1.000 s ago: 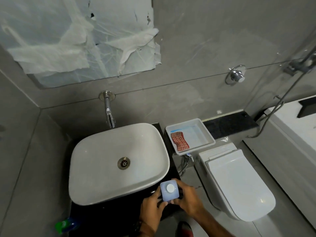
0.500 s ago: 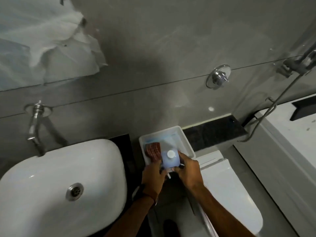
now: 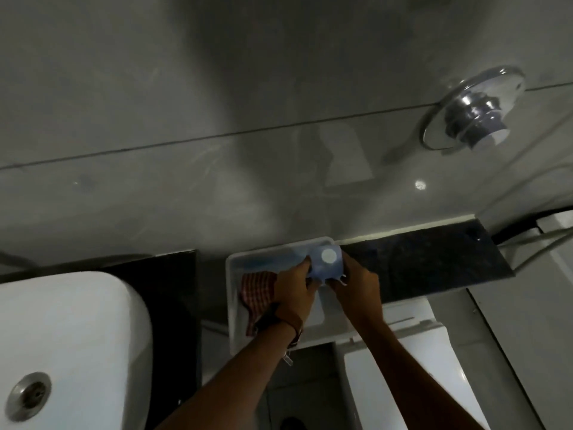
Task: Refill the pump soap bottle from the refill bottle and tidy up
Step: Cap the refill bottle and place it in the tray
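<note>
Refill bottle: the pale blue refill bottle [image 3: 326, 264] with a round white cap was held between both hands, above the far right corner of the white tray [image 3: 233, 293]. Whether its base touched the tray floor could not be seen.
Left hand: the left hand [image 3: 293, 294] pressed against the left side of the bottle, the fingers curled around it, the thumb side turned to the bottle. A dark band sat on this wrist.
Right hand: the right hand [image 3: 356, 288] gripped the right side of the bottle, the fingers wrapped toward its lower part. A small white piece showed between the fingers, too blurred to tell what it was.
Relation: the bottle stood at the fingertips, farther from the body than both palms, its cap facing up to the camera.
Tray: it lay on the toilet tank, close to the grey wall, between the dark counter and a dark stone ledge [image 3: 428, 262].
Cloth: a red checked cloth [image 3: 257, 290] lay inside the tray at its left side, partly under the left wrist.
Basin: the white basin [image 3: 77, 342] was well apart to the left, with its metal drain.
Wall: a chrome round knob [image 3: 471, 116] was fixed on the wall, high at the right.
</note>
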Demonstrator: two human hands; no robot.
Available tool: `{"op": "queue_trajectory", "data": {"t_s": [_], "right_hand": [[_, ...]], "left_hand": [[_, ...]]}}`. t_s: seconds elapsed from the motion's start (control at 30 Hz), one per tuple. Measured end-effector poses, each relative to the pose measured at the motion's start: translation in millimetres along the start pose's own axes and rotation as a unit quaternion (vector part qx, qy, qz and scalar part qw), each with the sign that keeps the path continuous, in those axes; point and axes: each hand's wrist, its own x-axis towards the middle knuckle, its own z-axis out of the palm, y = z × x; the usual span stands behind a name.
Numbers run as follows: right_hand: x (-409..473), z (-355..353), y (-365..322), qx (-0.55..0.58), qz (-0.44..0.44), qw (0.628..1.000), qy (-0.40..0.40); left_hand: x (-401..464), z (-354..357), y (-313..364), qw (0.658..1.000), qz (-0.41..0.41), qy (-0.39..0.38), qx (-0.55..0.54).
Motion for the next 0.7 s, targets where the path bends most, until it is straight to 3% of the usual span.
{"op": "queue_trajectory", "data": {"t_s": [0.27, 0.37, 0.47, 0.57, 0.63, 0.7], "right_hand": [[26, 10, 13, 0.071, 0.043, 0.996, -0.033], [26, 9, 7, 0.037, 0.017, 0.999, -0.02], [24, 16, 5, 0.067, 0.044, 0.997, -0.01], [13, 25, 11, -0.044, 0.016, 0.996, 0.071], [-8, 32, 11, -0.059, 0.022, 0.989, 0.132], [-30, 49, 13, -0.084, -0.007, 0.987, 0.135]], "left_hand": [[23, 13, -14, 0.999, -0.021, 0.024, -0.004], [26, 10, -16, 0.999, -0.028, 0.023, -0.006], [26, 8, -17, 0.999, -0.03, 0.014, -0.008], [18, 3, -24, 0.999, -0.034, 0.036, 0.02], [6, -4, -37, 0.995, -0.053, 0.063, 0.048], [-12, -12, -55, 0.994, -0.073, 0.068, 0.045]]}}
